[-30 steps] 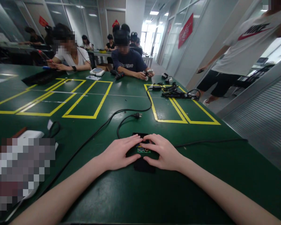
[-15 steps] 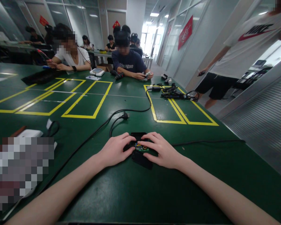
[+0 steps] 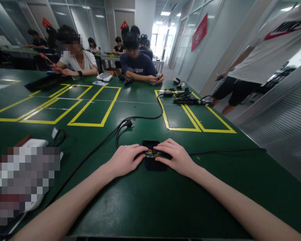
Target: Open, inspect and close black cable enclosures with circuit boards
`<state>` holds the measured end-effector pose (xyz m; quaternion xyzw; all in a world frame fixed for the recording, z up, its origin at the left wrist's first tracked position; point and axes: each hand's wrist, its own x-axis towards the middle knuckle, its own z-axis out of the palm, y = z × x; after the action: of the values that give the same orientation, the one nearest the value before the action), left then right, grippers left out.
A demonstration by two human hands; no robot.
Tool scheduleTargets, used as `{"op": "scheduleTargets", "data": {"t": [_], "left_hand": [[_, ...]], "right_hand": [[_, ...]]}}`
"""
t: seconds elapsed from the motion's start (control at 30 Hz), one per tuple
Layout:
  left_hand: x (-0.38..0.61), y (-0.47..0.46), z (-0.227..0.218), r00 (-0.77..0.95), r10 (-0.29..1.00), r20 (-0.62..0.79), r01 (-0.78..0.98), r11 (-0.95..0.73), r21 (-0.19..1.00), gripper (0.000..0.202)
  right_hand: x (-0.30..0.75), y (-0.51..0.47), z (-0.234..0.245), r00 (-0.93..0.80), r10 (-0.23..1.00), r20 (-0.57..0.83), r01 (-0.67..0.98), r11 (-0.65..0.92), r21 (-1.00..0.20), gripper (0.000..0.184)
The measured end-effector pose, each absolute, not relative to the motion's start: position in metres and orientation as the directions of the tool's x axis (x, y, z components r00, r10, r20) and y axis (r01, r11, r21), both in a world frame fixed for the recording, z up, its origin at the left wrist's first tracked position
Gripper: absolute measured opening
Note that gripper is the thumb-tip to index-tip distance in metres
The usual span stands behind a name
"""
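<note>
A small circuit board with copper coils and coloured wires is held between my hands, over the black plastic casing. One casing half lies behind it, and the other casing half lies just in front. My left hand pinches the board's left end, where a black cable enters. My right hand grips its right end with thumb and fingers, and a second black cable runs out to the right from under this hand. The fingertips partly cover the board.
A power plug lies beyond my left hand, by a long black cable. Bundled black adapters are on the yellow-taped area at the right. A white device and a drill are near co-workers. A person stands at the right.
The board has turned and shifted slightly in my fingers, so its coils show more. The near casing half now lies straighter under it. The plug has slid a little left.
</note>
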<state>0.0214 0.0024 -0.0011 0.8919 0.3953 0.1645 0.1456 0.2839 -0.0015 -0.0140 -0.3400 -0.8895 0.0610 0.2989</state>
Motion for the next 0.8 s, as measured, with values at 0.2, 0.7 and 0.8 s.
{"op": "scheduleTargets", "data": {"t": [0.2,0.7,0.8], "left_hand": [[0.019,0.003,-0.002,0.638,0.747,0.189,0.667,-0.658,0.35,0.034],[0.014,0.003,0.006,0.64,0.729,0.243,0.642,-0.681,0.352,0.037],[0.013,0.002,0.007,0.654,0.71,0.262,0.604,-0.698,0.384,0.035]], "right_hand": [[0.284,0.0,-0.019,-0.581,0.651,0.488,0.602,0.748,-0.281,0.024],[0.302,0.004,-0.011,-0.595,0.665,0.452,0.591,0.743,-0.315,0.027],[0.303,0.001,-0.009,-0.632,0.623,0.461,0.562,0.778,-0.28,0.033]]}}
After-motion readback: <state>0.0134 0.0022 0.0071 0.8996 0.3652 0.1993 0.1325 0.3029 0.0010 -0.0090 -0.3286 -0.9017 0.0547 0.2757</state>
